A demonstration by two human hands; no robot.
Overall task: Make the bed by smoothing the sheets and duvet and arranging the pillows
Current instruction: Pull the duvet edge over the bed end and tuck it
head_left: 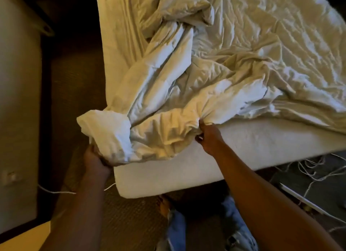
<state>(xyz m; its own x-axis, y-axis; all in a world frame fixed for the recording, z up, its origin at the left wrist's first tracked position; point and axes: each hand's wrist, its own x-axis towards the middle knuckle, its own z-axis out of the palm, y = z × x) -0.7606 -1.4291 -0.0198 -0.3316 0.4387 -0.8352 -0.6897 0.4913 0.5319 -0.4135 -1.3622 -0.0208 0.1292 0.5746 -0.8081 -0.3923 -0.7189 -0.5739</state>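
Head view looks down past blue jeans (176, 230) on dark carpet (78, 104). Left hand (96, 161) grips the duvet (215, 67) by its bunched corner, hanging off the mattress (187, 176) at its near left corner. Right hand (209, 136) pinches a gathered fold at the near edge. Farther off, the duvet lies rumpled across the bed, leaving a strip of sheet (116, 35) bare along the left side.

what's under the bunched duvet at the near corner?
The duvet lies on the white mattress, bare along its near edge. Left hand and right hand grip its edge. Whatever lies beneath the bunched folds is hidden.
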